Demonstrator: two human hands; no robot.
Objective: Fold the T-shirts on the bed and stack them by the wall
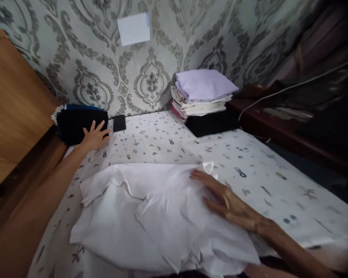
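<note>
A white garment [150, 216] lies spread and partly folded on a bed with a patterned sheet [249, 162]. My right hand [223, 199] rests flat on the garment's right side, fingers stretched out towards its collar. My left hand [94, 136] reaches far to the back left with fingers spread, touching a dark folded stack of clothes [75, 124] at the head of the bed. Neither hand holds anything.
A small black object [119, 123] lies beside the dark stack. A pile of folded clothes with a lilac piece on top [201, 92] sits on a black cloth at the back right. A wooden cabinet [14, 104] stands left, a dark wooden ledge [278, 127] right, patterned wallpaper behind.
</note>
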